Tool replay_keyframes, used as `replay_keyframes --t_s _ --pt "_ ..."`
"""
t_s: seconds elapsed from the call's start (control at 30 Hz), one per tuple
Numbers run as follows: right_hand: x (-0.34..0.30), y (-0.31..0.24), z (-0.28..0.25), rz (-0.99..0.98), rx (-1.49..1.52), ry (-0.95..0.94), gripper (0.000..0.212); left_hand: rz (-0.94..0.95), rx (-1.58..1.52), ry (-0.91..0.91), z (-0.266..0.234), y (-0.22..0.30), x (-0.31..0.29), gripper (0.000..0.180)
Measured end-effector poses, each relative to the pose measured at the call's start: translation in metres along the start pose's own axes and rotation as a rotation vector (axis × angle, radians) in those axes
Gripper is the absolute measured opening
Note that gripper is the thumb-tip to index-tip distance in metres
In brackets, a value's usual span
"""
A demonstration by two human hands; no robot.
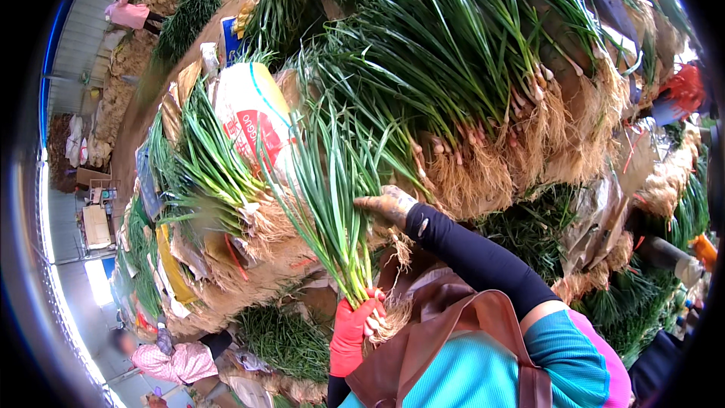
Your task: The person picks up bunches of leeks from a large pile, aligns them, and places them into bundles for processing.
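My left hand, in a red glove, is closed round the lower stalks of a bunch of green garlic. Pale bulbs and stringy roots stick out beside its fingers, and the long leaves fan upward and away. My right hand wears a pale, soiled glove under a dark sleeve. Its visible fingers stretch left against the bunch's leaves; the others are partly hidden. A small tuft of roots hangs just below this hand.
A large heap of green garlic lies beyond my hands, roots toward me. Left of the bunch are a smaller pile and a white sack with red print. A person in pink works at lower left; an orange-red sleeve shows at right.
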State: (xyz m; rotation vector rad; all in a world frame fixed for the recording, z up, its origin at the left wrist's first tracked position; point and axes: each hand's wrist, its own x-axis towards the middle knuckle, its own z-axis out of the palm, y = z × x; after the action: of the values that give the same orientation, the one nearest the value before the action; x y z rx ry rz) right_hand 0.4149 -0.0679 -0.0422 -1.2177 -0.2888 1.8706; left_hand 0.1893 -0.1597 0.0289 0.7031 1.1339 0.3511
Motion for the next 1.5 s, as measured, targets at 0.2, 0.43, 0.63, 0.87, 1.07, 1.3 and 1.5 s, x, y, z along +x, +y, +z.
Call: replay_keyframes --t_s 0.2,0.43,0.63,0.87,1.07,1.3,1.5 --pt "-0.012 0.044 0.005 -0.077 -0.195 -0.212 0.026 -0.057 0.108 0.068 0.012 0.007 0.007 0.017" --pt "-0.068 0.028 0.023 -0.068 -0.412 -0.219 0.03 -0.1 0.151 0.159 0.002 0.001 0.025 0.013" --pt "-0.088 0.04 -0.034 0.031 -0.303 -0.042 0.028 0.023 0.048 0.176 0.013 0.017 0.038 0.015" --pt "-0.113 0.084 -0.156 0.32 -1.711 -0.005 0.038 0.461 -0.426 -0.191 0.004 0.083 0.036 0.02" --pt "-0.03 -0.004 -0.099 -0.315 -1.433 0.643 0.029 0.371 -0.818 -0.302 0.045 0.071 0.091 0.048" --pt "-0.064 -0.006 -0.032 -0.35 -1.42 0.431 0.025 -0.072 -0.421 -0.085 0.051 0.022 0.113 0.032" --pt "-0.087 -0.008 -0.056 -0.418 -1.3 -0.005 0.019 -0.095 -0.463 -0.177 0.049 0.017 0.116 0.027"
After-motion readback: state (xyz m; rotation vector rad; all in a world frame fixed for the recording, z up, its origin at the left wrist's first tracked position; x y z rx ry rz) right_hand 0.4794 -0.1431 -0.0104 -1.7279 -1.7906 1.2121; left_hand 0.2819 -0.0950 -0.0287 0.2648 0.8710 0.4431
